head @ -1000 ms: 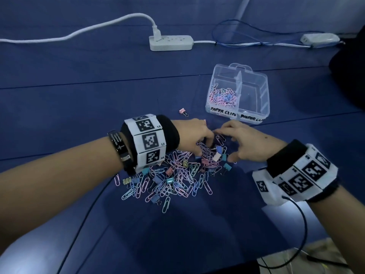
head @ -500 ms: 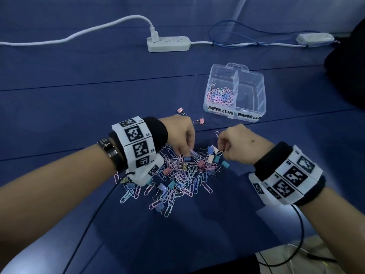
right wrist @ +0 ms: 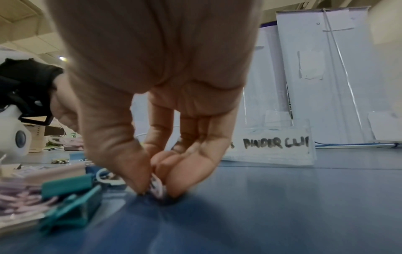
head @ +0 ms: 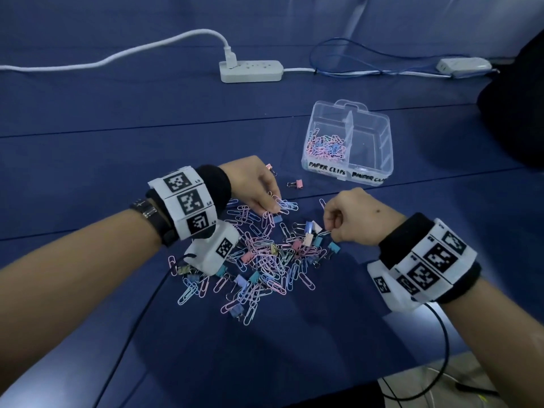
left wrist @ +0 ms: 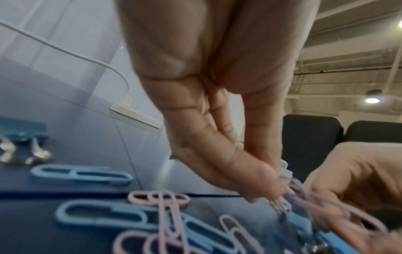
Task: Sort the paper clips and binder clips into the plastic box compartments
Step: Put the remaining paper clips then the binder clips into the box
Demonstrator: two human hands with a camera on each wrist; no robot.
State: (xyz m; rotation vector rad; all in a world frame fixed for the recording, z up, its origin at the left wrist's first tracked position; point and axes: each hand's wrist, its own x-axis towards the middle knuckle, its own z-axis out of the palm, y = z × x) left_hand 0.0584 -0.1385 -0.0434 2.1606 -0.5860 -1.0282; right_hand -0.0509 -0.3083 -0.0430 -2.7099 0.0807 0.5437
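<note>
my left hand [head: 255, 184] pinches pink paper clips [head: 284, 206] off the pile's [head: 265, 260] far edge; my right hand [head: 351, 216], fingers curled low, nips one small clip. plastic box [head: 348, 142] waits just beyond, paper clips compartment part-filled.

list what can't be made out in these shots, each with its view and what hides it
- Head view: right hand curls over whatever it pinches.
- Right wrist view: pinched item mostly covered by fingertips.
- Left wrist view: clips in left hand blurred.
- Head view: plastic box label partly washed out by glare.
</note>
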